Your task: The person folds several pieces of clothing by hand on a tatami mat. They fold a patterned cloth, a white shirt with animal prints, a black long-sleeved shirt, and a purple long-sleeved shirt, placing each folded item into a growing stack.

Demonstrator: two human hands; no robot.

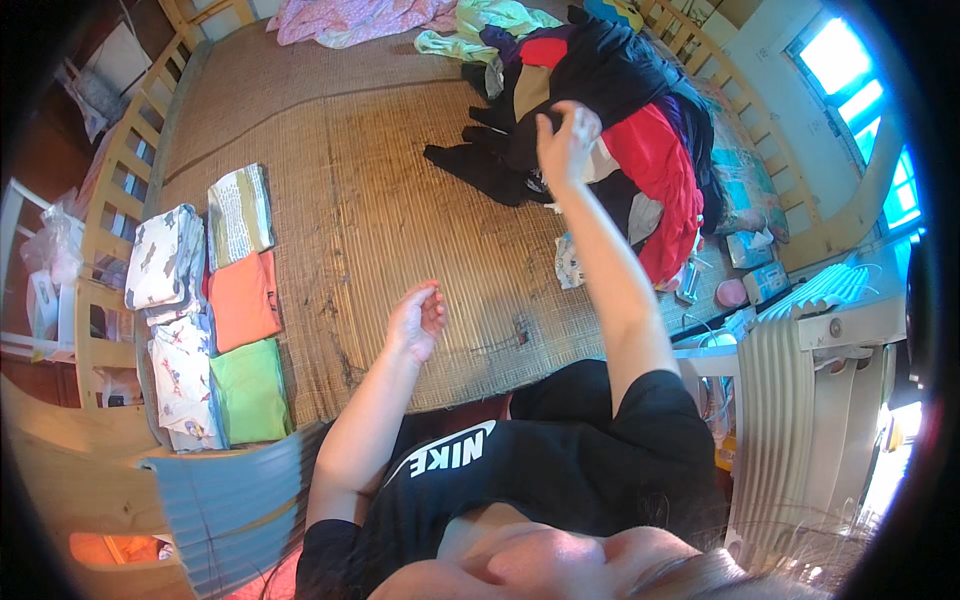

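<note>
My right hand (571, 142) is over the near side of a heap of loose clothes, its thumb and fingers spread; whether it touches the black garment (615, 67) behind it I cannot tell. A red garment (660, 180) hangs down the heap's right side, and a black sleeve (476, 171) sticks out at its left. My left hand (418, 321) hovers, fingers loosely curled and holding nothing, above the woven bed mat (390, 225). Folded clothes lie at the mat's left edge: a white printed stack (159, 259), an orange piece (241, 301) and a green piece (251, 394).
Wooden bed rails (124, 176) bound the left and right sides. Pink bedding (360, 19) lies at the far edge. Tissue packs (750, 249), a round pink item (731, 293) and a patterned pillow (742, 176) are at the right, near a pleated beige cover (776, 405).
</note>
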